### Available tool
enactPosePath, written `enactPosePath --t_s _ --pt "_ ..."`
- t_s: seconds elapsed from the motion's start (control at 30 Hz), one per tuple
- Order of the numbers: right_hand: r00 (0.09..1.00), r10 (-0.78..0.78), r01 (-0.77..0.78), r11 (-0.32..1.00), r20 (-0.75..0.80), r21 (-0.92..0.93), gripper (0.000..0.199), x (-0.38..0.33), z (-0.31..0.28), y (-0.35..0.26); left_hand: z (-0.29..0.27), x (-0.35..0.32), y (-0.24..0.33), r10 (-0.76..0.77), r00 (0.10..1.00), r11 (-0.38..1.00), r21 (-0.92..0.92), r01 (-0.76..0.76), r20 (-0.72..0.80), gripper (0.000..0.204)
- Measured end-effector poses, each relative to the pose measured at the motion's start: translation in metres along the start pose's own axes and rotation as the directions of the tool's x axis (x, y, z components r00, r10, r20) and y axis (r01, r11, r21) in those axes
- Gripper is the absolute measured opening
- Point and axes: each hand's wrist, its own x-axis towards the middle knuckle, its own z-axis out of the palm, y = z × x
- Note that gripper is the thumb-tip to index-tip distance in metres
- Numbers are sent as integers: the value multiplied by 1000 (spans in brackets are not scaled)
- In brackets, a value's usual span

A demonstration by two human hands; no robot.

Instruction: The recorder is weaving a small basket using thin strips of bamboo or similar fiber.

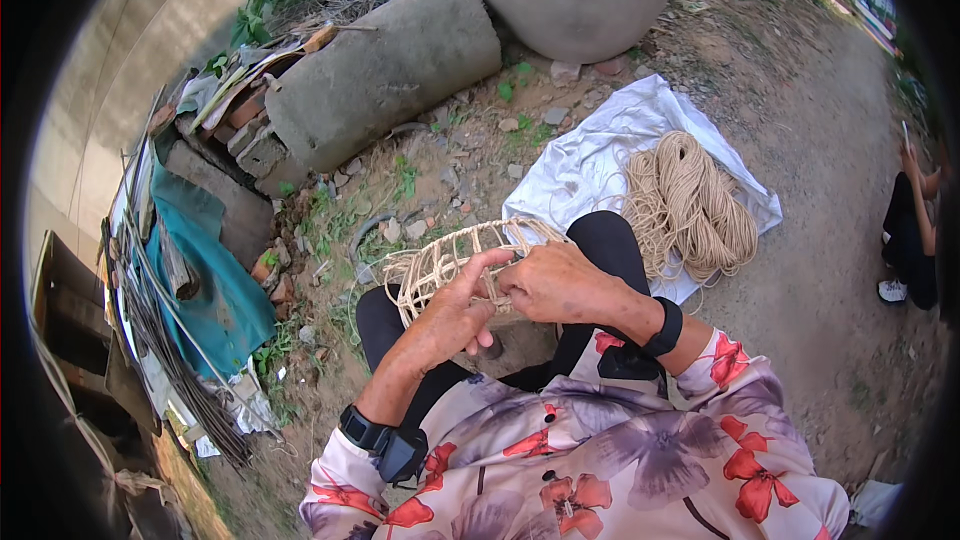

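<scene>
rope on sheet; hands overlap woven frame

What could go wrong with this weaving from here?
The left fingers and right fingers are close together at the woven frame, so they could hinder each other. The frame's weave is open, so it might warp. The rope pile on the white sheet has loose loops, so it might tangle.

Head-worn fisheye — looking down from close above.

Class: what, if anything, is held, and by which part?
The openwork cord piece, apparently by its near side, in the right hand; left hand: grip unclear.
</scene>
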Motion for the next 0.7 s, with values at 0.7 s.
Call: enactPosePath --t_s 0.7 --pt "958 29 79 931 -286 356 19 24 28 -6 10 13 -67 -62 861 852 -476 -217 -504 59"
